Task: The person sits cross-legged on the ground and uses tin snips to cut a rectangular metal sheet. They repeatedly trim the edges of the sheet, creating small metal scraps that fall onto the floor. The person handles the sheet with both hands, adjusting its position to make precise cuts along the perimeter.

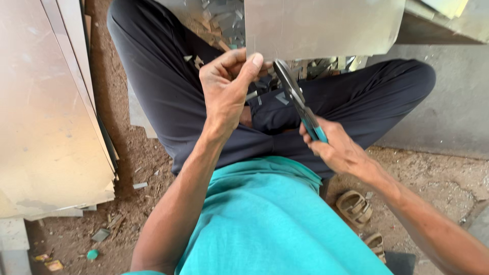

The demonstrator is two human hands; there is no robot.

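Your left hand (226, 86) pinches the lower edge of the metal sheet (321, 25) at upper centre of the frame, thumb on the near face and fingers curled behind. The sheet is flat, pale grey and dull, with faint scratches and a rounded lower right corner; its top runs out of the frame. Your right hand (336, 150) is clenched around the teal handles of the snips (298, 99) at centre right. The dark blades point up and left, and their tips meet the sheet's lower edge just beside your left thumb.

Whether the blades are parted or shut on the metal cannot be told; the tips merge with the sheet's edge. The fingers of your left hand behind the sheet are hidden. Metal scraps (224, 20) lie behind the sheet, partly covered. A stack of larger sheets (46, 112) at left is cut off by the frame. Two sandals (356, 209) rest on the floor (443, 178) at lower right.
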